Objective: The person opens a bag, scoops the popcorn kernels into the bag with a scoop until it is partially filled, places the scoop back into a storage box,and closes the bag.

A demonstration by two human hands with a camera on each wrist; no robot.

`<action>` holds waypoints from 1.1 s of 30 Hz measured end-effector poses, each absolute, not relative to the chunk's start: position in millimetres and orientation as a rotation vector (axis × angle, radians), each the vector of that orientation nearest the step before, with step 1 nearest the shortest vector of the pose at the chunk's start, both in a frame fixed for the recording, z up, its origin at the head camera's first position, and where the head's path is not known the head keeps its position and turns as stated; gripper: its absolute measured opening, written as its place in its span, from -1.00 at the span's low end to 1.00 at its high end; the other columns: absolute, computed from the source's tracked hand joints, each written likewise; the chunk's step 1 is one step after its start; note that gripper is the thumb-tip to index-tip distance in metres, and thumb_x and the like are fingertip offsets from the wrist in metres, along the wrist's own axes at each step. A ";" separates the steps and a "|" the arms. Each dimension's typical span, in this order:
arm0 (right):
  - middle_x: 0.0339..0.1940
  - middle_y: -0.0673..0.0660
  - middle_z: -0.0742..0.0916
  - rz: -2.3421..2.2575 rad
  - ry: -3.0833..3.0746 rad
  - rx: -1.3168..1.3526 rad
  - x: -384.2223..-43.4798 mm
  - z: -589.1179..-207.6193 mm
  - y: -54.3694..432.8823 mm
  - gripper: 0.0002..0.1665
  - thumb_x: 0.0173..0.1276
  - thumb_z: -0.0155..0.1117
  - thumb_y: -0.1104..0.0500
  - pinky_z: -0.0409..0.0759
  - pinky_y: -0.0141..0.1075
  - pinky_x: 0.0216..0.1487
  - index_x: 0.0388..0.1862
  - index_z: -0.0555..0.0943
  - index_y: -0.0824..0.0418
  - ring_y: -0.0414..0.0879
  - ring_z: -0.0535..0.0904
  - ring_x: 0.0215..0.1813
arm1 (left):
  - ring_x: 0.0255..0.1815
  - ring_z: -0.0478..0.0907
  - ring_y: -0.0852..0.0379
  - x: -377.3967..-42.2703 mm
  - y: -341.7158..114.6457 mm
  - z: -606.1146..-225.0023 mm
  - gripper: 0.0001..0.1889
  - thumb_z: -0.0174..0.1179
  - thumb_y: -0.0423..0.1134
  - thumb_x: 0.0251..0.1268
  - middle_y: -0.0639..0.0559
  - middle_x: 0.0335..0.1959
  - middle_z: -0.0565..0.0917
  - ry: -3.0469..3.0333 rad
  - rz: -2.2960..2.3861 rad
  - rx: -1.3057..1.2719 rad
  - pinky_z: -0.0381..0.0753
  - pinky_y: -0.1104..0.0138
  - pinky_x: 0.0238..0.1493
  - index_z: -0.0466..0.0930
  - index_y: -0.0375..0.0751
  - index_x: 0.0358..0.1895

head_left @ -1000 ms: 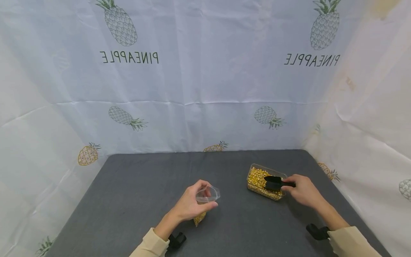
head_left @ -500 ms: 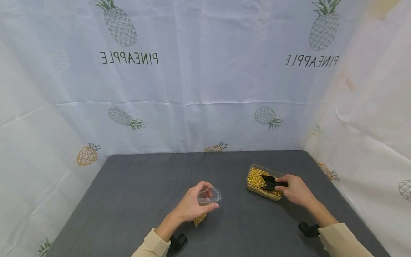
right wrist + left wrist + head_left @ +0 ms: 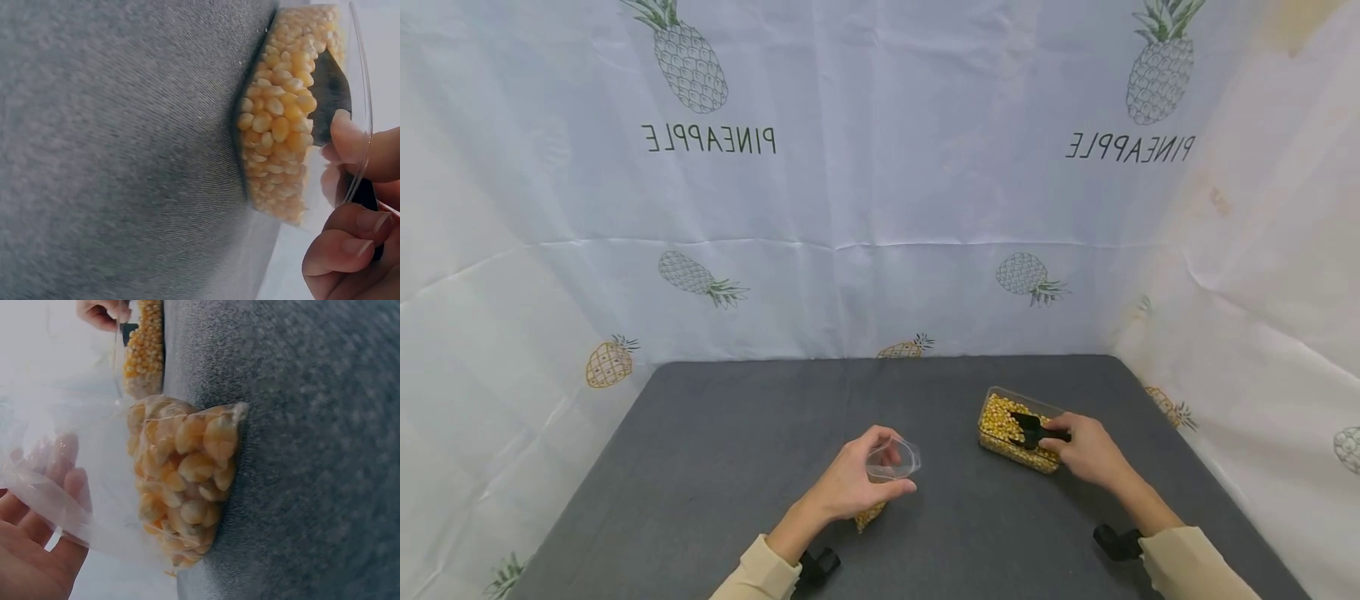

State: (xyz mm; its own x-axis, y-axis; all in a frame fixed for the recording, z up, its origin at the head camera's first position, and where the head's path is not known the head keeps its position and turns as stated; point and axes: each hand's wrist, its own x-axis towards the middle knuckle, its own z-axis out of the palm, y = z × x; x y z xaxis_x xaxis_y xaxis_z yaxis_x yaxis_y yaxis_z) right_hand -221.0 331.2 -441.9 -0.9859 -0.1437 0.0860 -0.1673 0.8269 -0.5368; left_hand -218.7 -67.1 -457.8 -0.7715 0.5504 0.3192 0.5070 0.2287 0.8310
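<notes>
the bag (image 3: 181, 487) is thin, glossy clear plastic, the tub (image 3: 1015, 454) smooth, stiff-looking clear plastic. the scoop (image 3: 331, 87) looks like matt plastic. the tabletop (image 3: 112, 137) looks like matt, finely ribbed cloth.

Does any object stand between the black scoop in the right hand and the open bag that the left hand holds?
Only the wall of the clear container: the scoop is among the corn kernels inside it. From there to the bag, the head view shows just the dark tabletop.
</notes>
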 end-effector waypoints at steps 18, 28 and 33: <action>0.06 0.38 0.67 0.834 -2.891 0.238 -205.1 -426.5 342.8 -0.62 0.44 0.35 0.18 0.57 0.18 -0.06 0.11 0.64 0.39 0.38 0.58 0.09 | -0.13 0.60 0.19 -218.6 -65.7 -454.9 -0.39 0.47 -0.02 0.24 -0.08 -0.11 0.65 2.469 1.569 1.022 0.66 0.29 -0.11 0.45 -0.14 0.28; 0.08 0.40 0.67 0.853 -2.875 0.183 -197.0 -429.3 357.3 -0.57 0.49 0.32 0.06 0.53 0.22 -0.03 0.13 0.64 0.37 0.40 0.55 0.12 | -0.10 0.62 0.15 -217.8 -68.7 -456.2 -0.37 0.45 -0.02 0.27 -0.09 -0.11 0.64 2.439 1.592 0.986 0.68 0.28 -0.10 0.44 -0.17 0.30; 0.12 0.42 0.66 0.881 -2.895 0.141 -193.5 -432.4 361.3 -0.51 0.50 0.30 0.00 0.51 0.24 0.00 0.16 0.63 0.37 0.43 0.52 0.16 | -0.09 0.62 0.14 -217.2 -68.8 -457.1 -0.37 0.44 -0.01 0.28 -0.10 -0.11 0.63 2.439 1.584 0.987 0.67 0.27 -0.10 0.43 -0.18 0.31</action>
